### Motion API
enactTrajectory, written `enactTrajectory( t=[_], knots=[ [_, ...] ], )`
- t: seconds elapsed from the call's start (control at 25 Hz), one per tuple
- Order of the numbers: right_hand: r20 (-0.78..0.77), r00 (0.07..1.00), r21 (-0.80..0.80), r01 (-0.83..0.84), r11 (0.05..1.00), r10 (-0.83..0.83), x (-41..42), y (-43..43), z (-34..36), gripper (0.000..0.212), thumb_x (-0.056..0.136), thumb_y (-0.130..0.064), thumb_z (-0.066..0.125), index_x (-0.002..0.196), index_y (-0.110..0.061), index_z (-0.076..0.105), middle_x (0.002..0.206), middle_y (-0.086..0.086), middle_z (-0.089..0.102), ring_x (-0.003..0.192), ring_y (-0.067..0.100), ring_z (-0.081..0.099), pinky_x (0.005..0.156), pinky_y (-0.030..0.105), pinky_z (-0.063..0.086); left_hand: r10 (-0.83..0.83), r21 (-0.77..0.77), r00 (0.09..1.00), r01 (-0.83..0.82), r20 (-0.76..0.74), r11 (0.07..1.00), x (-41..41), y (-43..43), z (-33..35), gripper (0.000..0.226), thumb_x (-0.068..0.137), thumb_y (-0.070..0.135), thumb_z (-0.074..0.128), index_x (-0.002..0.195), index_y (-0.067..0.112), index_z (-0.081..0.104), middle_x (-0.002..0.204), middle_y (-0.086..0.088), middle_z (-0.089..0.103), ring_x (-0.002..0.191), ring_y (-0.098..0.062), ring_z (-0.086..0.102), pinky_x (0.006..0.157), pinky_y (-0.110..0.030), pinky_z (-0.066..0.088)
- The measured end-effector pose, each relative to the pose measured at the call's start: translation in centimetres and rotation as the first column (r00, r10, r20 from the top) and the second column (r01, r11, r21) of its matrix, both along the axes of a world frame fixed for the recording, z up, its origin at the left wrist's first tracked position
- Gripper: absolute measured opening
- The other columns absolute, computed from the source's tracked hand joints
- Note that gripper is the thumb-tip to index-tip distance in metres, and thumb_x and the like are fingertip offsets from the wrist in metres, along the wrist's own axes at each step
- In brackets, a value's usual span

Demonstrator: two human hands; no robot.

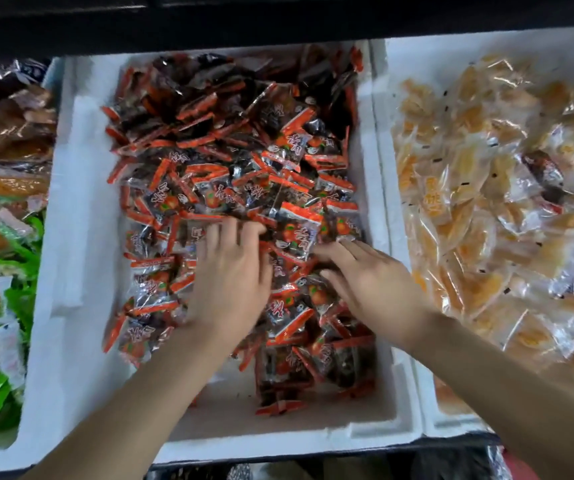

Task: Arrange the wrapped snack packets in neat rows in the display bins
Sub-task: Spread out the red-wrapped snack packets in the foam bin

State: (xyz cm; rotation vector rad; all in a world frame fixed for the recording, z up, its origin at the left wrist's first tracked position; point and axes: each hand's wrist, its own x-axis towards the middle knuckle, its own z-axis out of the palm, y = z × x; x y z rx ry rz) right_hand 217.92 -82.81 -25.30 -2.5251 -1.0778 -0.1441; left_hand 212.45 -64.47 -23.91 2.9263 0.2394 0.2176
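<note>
Lying heaped in the middle white foam bin (81,237), red-and-black snack packets (237,161) sit jumbled.
Left hand (230,275) rests on the heap, fingertips bent into it; whether it pinches a packet I cannot tell. Right hand (372,282) rests just beside, fingers straight and spread.

Red-edged dark packets (233,161), white bin (81,216)

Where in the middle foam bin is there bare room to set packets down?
Bare floor shows along the white foam bin's near wall, left of the red-and-black wrapped packets standing there, plus a ledge along its left wall. Elsewhere packets crowd it.
</note>
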Motion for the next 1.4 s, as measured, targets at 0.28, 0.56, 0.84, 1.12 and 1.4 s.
enactTrajectory(
  t=[0.28, 0.56, 0.84, 1.12, 1.4],
  knots=[
    [0.03, 0.96, -0.115, 0.28, 0.953, -0.278, 0.1, -18.3, 0.1, 0.029, 0.091, -0.027, 0.041, 0.109, -0.011, 0.058, 0.1, 0.009, 0.055, 0.089, 0.032, 0.058, 0.07, 0.038, 0.051, -0.384, -0.007, 0.923, 0.384, 0.01, 0.923, 3.3, -14.2, 0.2, 0.029, 0.08, 0.029, 0.039, 0.088, 0.012, 0.061, 0.087, -0.008, 0.055, 0.083, -0.029, 0.055, 0.076, -0.04, 0.04],
    [-0.154, 0.811, -0.231, 0.525, 0.819, -0.564, 7.7, -32.6, -1.4, 0.058, 0.088, -0.023, 0.056, 0.138, -0.001, 0.036, 0.135, 0.024, 0.041, 0.124, 0.043, 0.042, 0.104, 0.048, 0.035, -0.597, -0.145, 0.796, 0.582, -0.098, 0.8, 10.4, -27.5, -0.5, 0.041, 0.091, 0.022, 0.042, 0.13, 0.012, 0.053, 0.131, -0.01, 0.052, 0.121, -0.029, 0.05, 0.1, -0.041, 0.04],
    [-0.459, 0.675, -0.044, 0.632, 0.774, -0.577, 10.5, -33.1, -2.1, 0.072, 0.087, -0.04, 0.061, 0.142, -0.011, 0.025, 0.134, 0.012, 0.049, 0.123, 0.031, 0.046, 0.1, 0.037, 0.036, -0.624, -0.132, 0.759, 0.61, -0.187, 0.781, 13.5, -33.9, -3.9, 0.048, 0.1, 0.026, 0.046, 0.145, 0.015, 0.036, 0.158, -0.002, 0.02, 0.146, -0.026, 0.013, 0.121, -0.039, 0.011],
    [-0.485, 0.601, 0.039, 0.741, 0.671, -0.636, 9.9, -32.2, -1.2, 0.058, 0.081, -0.029, 0.07, 0.13, -0.021, 0.04, 0.115, -0.001, 0.063, 0.1, 0.025, 0.059, 0.079, 0.033, 0.044, -0.629, -0.324, 0.771, 0.572, -0.104, 0.754, 12.5, -32.6, -4.0, 0.04, 0.096, 0.026, 0.052, 0.135, 0.015, 0.048, 0.145, 0.002, 0.041, 0.137, -0.013, 0.028, 0.119, -0.027, 0.014],
    [-0.523, 0.725, 0.358, 0.664, 0.656, -0.448, 5.4, -31.7, 1.5, 0.033, 0.079, -0.02, 0.074, 0.107, -0.024, 0.057, 0.094, -0.013, 0.063, 0.086, 0.008, 0.061, 0.077, 0.03, 0.051, -0.476, -0.882, 0.868, 0.106, -0.144, 0.46, 12.5, -33.5, -0.2, 0.063, 0.08, 0.045, 0.061, 0.137, 0.03, 0.039, 0.131, 0.023, 0.051, 0.116, 0.014, 0.045, 0.096, -0.009, 0.034]
  ],
)
